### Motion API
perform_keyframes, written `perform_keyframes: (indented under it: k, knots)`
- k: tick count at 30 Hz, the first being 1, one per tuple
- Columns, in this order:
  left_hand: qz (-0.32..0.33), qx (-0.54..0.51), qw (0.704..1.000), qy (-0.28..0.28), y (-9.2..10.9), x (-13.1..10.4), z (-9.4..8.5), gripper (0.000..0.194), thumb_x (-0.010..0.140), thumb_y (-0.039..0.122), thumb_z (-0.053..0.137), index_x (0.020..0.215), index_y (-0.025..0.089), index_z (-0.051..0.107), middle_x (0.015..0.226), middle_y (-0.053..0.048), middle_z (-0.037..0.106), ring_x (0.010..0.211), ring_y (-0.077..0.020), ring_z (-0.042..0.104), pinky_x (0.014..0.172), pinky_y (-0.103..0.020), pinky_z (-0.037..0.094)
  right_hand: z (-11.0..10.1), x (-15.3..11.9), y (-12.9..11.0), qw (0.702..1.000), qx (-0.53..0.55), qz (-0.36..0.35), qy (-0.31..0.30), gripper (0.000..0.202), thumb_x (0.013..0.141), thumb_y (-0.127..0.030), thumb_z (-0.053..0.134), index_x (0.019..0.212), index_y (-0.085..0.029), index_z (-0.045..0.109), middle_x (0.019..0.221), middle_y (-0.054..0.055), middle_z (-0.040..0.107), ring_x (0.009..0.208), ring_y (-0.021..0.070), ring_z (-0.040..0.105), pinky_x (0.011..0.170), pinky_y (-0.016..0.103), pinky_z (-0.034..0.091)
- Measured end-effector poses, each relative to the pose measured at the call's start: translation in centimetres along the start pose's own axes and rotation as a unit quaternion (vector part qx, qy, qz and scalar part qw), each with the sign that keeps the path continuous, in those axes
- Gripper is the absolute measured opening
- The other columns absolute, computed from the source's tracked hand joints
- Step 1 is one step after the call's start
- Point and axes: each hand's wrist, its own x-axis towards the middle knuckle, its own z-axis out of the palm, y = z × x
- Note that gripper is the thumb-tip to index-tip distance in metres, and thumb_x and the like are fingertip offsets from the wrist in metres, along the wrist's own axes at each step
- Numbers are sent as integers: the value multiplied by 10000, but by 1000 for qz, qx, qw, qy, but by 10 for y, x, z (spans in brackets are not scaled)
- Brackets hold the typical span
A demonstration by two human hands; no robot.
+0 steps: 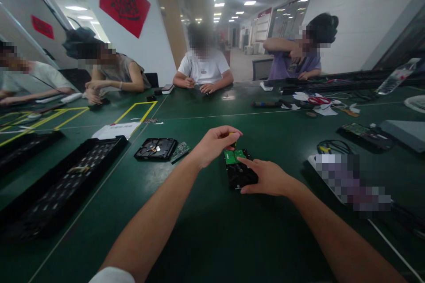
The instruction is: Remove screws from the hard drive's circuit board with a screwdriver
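A black hard drive (238, 176) lies on the table in front of me, its green circuit board (232, 156) facing up. My left hand (217, 142) is closed around a small yellow-handled screwdriver (234, 143), mostly hidden by the fingers, whose thin shaft points down at the board. From the right side, my right hand (267, 177) grips the drive, index finger on the board and thumb at the near edge. To the left sits another black hard drive (154, 149) beside a loose circuit board (181, 151).
Long black trays (79, 172) fill the left side of the green table (206, 239). On the right are another drive (365, 137), a coiled cable (334, 147), a blurred flat object (345, 181) and a bottle (398, 76). Several people sit across the table.
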Motion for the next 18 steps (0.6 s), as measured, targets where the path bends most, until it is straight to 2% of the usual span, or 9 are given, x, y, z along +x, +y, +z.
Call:
perform_keyframes:
  k: [7,10,14,18]
  knots:
    - [13,17,1000,-16,-2,0,-2,323,914,439,711,1135,206,744,1018,-42,654,882,-144,592,742,-272,543,5,2,4,1000,-5,-1,5,1114,761,-899,609,1660,-315,305,1308,156,658,1084,397,677,887,460,494]
    - [4,-16,1000,-16,-2,0,1,321,901,408,739,1138,192,712,1020,-48,654,882,-143,612,763,-285,564,5,3,3,1000,-8,-1,1,1111,760,-892,622,1659,-321,305,1308,155,659,1086,395,677,873,444,491]
    - [-22,-83,996,-5,1,-2,5,319,897,346,751,1143,179,636,1061,-93,693,988,-197,662,757,-308,589,3,2,2,1000,-10,1,-1,1094,773,-868,634,1658,-315,309,1294,152,663,1079,385,677,859,427,485]
    - [-24,-124,992,-8,4,-3,7,202,913,300,715,1047,164,648,1101,-110,697,1068,-223,659,794,-338,608,1,1,2,1000,-8,-1,-2,1098,766,-878,631,1657,-323,308,1278,148,662,1060,381,676,851,432,489]
